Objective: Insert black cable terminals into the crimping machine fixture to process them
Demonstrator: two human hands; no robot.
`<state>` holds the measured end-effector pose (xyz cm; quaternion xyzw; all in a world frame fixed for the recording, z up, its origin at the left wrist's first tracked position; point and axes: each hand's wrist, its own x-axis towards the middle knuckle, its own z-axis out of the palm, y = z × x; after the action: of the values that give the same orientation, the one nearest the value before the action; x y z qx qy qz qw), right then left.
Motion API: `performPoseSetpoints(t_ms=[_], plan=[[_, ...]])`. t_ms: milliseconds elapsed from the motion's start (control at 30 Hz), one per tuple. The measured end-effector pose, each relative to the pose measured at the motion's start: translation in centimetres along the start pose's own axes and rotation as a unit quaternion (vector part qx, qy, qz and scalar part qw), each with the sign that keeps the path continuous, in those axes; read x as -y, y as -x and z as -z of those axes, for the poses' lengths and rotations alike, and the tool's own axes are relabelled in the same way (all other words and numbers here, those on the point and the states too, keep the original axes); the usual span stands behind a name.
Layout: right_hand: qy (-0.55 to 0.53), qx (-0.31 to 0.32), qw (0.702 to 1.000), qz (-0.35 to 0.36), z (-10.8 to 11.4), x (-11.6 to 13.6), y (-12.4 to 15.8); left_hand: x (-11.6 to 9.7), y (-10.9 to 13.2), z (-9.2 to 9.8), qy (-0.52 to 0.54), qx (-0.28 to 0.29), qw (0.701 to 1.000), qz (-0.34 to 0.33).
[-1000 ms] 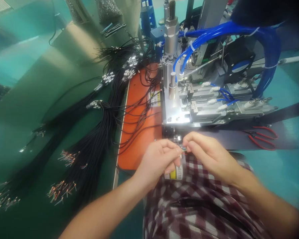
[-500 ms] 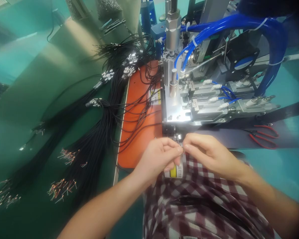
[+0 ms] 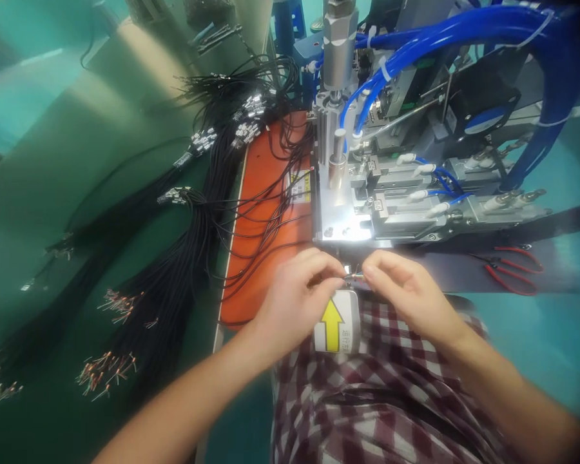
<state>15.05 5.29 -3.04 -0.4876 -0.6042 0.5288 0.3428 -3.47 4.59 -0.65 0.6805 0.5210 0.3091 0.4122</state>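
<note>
My left hand [image 3: 302, 290] is closed, thumb and forefinger pinching a thin dark cable [image 3: 350, 276]. Fine wires stick out of its end toward my right hand [image 3: 406, 283], whose thumb and fingertips are pinched at these wire ends. Both hands are just in front of the metal machine [image 3: 341, 212], near its lower front edge. Below the fingers is a white label with a yellow arrow [image 3: 333, 325]. The rest of the cable is hidden by my left hand.
Bundles of black cables [image 3: 183, 258] lie on the green surface to the left, some crossing the orange plate [image 3: 251, 258]. Red-handled pliers [image 3: 512, 270] rest at the right. Blue air hoses [image 3: 430, 45] arch over the machine.
My left hand's fingers have shifted, so more of the yellow arrow and the wires shows. My fingertips are slightly farther apart. The view has moved a little.
</note>
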Motion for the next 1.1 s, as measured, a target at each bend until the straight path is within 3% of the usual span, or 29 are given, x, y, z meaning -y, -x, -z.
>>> performPoseSetpoints(t_ms=[167, 367, 1100], plan=[[-0.023, -0.029, 0.999, 0.004, -1.1, -1.4, -0.4, 1.8, -0.2, 0.0, -0.103, -0.003, 0.987, -0.126], [-0.026, -0.053, 0.998, 0.002, -1.7, -2.0, -0.6, 3.2, -0.5, 0.1, -0.169, 0.024, 0.969, -0.179], [-0.058, -0.107, 0.992, -0.030, -2.8, -2.8, -0.6, 3.5, -0.5, -0.2, -0.266, 0.037, 0.949, -0.163]])
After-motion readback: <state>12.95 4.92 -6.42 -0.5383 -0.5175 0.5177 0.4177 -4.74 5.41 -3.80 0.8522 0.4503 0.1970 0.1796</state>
